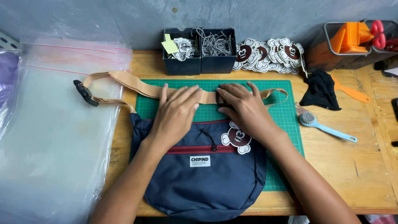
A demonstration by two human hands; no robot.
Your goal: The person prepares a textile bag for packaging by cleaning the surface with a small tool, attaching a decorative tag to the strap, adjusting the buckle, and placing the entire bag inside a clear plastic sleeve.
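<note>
A navy blue sling bag with a red zip line and a white label lies flat on a green cutting mat. A round brown-and-white cartoon tag hangs on its front. A tan strap runs from the bag's top to a black buckle at the left. My left hand lies flat on the strap and the bag's upper edge, fingers spread. My right hand presses on the strap just right of it, fingers curled over a dark strap piece.
A stack of clear zip plastic bags covers the table's left. Two dark boxes with tags and cords stand at the back, with a row of cartoon tags beside them. At the right lie a black cloth, a blue brush and an orange tool.
</note>
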